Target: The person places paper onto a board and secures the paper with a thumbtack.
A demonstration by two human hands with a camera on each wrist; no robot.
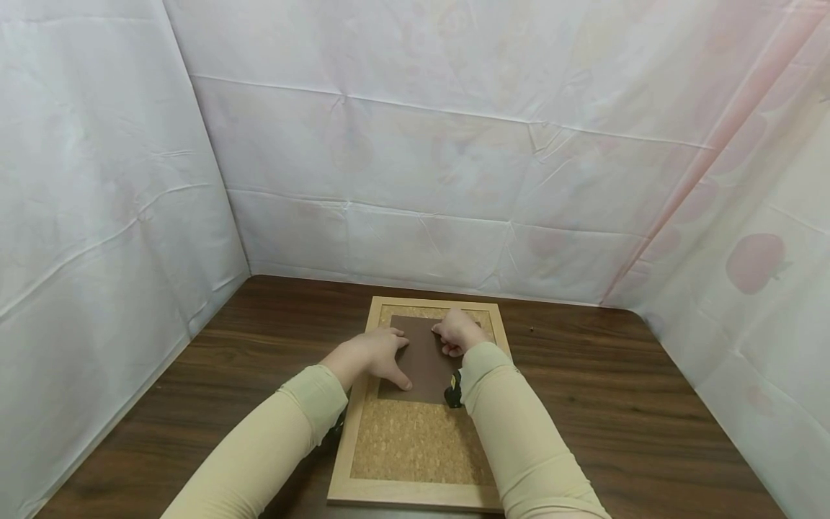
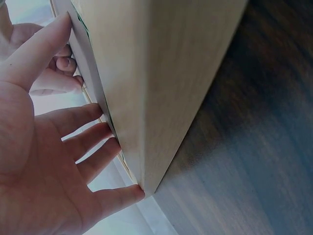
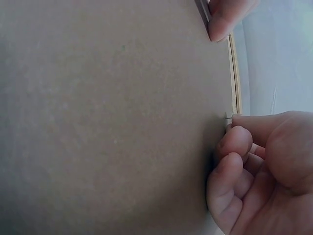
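Note:
A cork board (image 1: 415, 440) in a pale wooden frame (image 1: 346, 447) lies flat on the table. A brown sheet (image 1: 424, 364) covers its far half. My left hand (image 1: 379, 353) rests flat on the sheet's left side, fingers straight and spread, thumb pointing back along the edge. In the left wrist view the left hand (image 2: 73, 147) lies by the board's wooden frame (image 2: 146, 73). My right hand (image 1: 457, 333) is curled at the sheet's far edge. In the right wrist view the right hand (image 3: 234, 132) pinches a small pin (image 3: 227, 116) against the brown sheet (image 3: 107, 117).
The dark wooden table (image 1: 616, 404) has bare surface left and right of the board. White plastic sheeting (image 1: 421, 144) closes in the back and both sides. A black wrist strap (image 1: 452, 393) shows at my right sleeve. A left fingertip (image 3: 222, 22) presses the sheet near the frame strip (image 3: 234, 73).

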